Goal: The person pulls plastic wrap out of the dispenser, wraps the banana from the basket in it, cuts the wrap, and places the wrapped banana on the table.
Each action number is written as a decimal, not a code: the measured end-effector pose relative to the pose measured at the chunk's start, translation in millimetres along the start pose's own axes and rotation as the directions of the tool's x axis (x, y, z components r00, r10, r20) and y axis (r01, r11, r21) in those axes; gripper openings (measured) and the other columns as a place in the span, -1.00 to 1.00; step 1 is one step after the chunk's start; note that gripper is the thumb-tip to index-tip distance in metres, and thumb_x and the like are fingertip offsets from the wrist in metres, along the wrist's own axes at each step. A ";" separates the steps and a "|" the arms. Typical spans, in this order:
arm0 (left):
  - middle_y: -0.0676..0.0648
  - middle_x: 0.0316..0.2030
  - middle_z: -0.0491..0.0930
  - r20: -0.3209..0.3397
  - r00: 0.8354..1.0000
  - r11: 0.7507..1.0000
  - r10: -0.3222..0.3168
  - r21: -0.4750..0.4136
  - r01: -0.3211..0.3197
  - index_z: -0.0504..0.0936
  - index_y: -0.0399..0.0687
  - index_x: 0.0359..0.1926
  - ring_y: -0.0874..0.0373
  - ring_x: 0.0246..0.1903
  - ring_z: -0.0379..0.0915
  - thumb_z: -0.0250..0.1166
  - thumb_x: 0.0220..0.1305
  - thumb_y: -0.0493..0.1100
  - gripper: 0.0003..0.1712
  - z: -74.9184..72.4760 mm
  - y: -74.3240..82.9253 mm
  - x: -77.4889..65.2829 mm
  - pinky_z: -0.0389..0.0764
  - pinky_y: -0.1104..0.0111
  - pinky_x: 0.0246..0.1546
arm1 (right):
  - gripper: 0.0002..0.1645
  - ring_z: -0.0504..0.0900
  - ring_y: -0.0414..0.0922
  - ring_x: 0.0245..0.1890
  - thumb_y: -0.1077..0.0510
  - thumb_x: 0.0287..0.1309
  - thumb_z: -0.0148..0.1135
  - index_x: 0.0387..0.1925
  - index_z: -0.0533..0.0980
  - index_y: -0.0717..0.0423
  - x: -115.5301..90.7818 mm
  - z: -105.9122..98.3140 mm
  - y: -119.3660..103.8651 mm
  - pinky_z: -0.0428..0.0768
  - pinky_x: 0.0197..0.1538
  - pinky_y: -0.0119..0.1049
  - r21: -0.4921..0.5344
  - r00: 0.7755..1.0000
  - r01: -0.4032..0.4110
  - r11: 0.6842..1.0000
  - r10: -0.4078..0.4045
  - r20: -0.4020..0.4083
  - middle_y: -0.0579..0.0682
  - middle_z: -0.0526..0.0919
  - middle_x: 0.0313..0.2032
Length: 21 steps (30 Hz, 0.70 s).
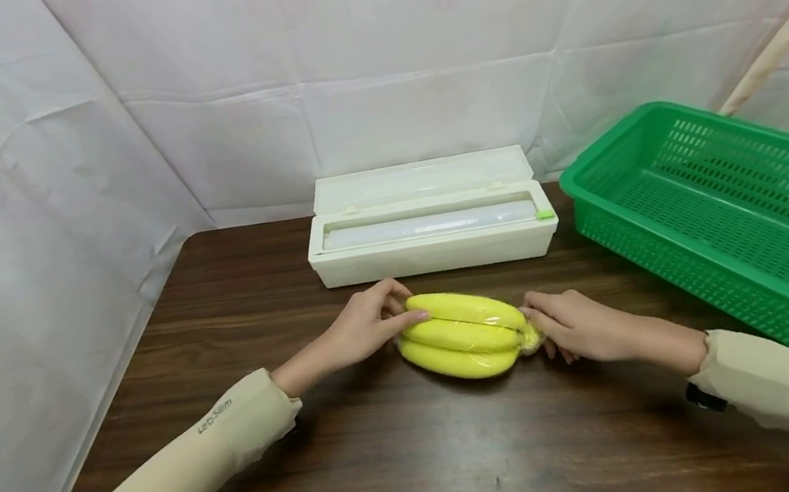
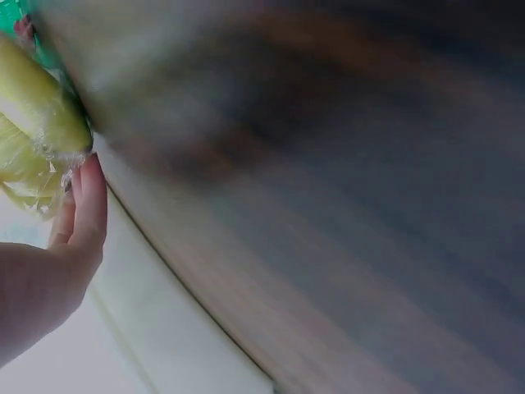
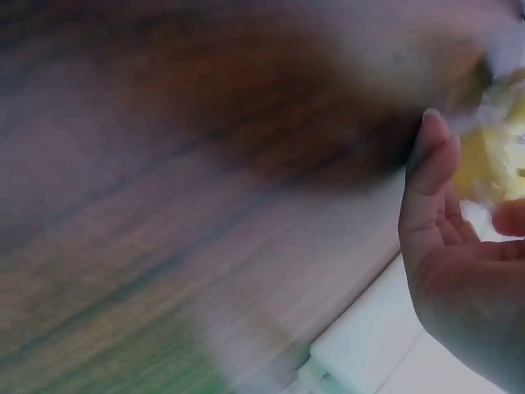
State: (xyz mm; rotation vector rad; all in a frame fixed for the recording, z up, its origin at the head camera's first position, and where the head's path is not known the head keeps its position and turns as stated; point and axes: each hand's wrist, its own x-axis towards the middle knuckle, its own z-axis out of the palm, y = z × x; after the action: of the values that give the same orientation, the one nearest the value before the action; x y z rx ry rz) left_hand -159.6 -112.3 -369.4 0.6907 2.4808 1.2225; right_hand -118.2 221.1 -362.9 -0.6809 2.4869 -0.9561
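A bunch of yellow bananas (image 1: 463, 333), covered in clear plastic wrap, lies in the middle of the dark wooden table with its stem end to the right. My left hand (image 1: 367, 323) grips the left tips, thumb on top and fingers around the far side. At the stem end, my right hand (image 1: 581, 322) holds the wrapped stem between thumb and curled fingers. Crinkled film (image 2: 66, 168) shows at the left fingertips in the left wrist view. The right wrist view catches only part of the bananas (image 3: 476, 168) beside the fingers.
Behind the bananas stands a white cling film dispenser (image 1: 434, 255), its lid raised and a film roll (image 1: 429, 225) inside. A small green slider (image 1: 545, 215) sits at its right end. To the right is a green perforated basket (image 1: 677, 261). White sheeting (image 1: 406, 110) hangs behind the table.
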 end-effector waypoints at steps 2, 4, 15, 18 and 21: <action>-0.09 -0.24 0.76 0.004 1.000 1.000 -0.009 0.005 0.009 0.56 -0.23 0.09 0.17 -0.48 0.67 0.39 0.48 0.01 -0.58 1.3 1.0 2.1 0.73 0.29 -0.38 | -0.71 0.49 -0.20 -0.69 0.10 0.73 -0.18 -0.06 0.45 0.15 -2.0 3.4 -1.1 0.57 -0.55 -0.29 -0.034 1.000 0.000 0.999 0.000 -0.002 -0.10 0.55 -0.56; -0.09 -0.24 0.76 0.007 1.000 1.000 -0.009 0.019 0.009 0.61 -0.22 0.02 0.18 -0.48 0.68 0.37 0.50 0.02 -0.62 2.1 2.0 5.1 0.75 0.27 -0.37 | -0.74 0.46 -0.21 -0.69 0.12 0.72 -0.18 -0.10 0.41 0.13 -3.2 5.9 -3.7 0.54 -0.56 -0.31 -0.072 1.000 -0.006 0.997 0.006 -0.009 -0.11 0.51 -0.60; -0.33 0.30 0.59 0.003 0.997 0.969 0.076 0.234 -0.074 0.53 -0.42 0.37 -0.15 0.36 0.49 0.08 0.68 -0.09 -0.48 12.3 14.0 16.4 0.54 0.02 0.36 | -0.74 0.29 -0.24 -0.63 0.12 0.50 0.09 -0.42 0.42 -0.05 -16.2 24.5 -23.9 0.35 -0.54 -0.32 -0.420 0.990 -0.055 0.906 -0.004 -0.138 -0.18 0.31 -0.65; -0.33 0.35 0.54 -0.006 0.996 0.968 0.086 0.237 -0.082 0.48 -0.44 0.41 -0.16 0.41 0.44 0.06 0.69 -0.10 -0.47 9.9 20.6 11.3 0.50 0.01 0.40 | -0.76 0.34 -0.22 -0.61 0.15 0.48 0.11 -0.40 0.44 -0.05 -19.2 22.8 -26.4 0.37 -0.54 -0.29 -0.448 0.980 -0.054 0.893 -0.038 -0.195 -0.19 0.36 -0.63; -0.33 0.39 0.49 -0.038 0.995 0.962 0.091 0.261 -0.079 0.43 -0.43 0.45 -0.18 0.44 0.38 0.06 0.70 -0.06 -0.43 5.2 28.5 1.2 0.45 -0.02 0.44 | -0.83 0.59 -0.15 -0.43 0.14 0.52 0.12 -0.25 0.58 0.00 -22.5 18.2 -27.2 0.58 -0.43 -0.17 -0.454 0.962 -0.065 0.888 -0.066 -0.266 -0.14 0.61 -0.45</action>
State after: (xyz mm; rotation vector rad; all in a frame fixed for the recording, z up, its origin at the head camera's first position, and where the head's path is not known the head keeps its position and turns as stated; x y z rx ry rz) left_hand -149.9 -93.3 -349.7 0.8495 2.7075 0.9607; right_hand -82.7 206.8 -352.4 -0.7274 3.0041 -0.4757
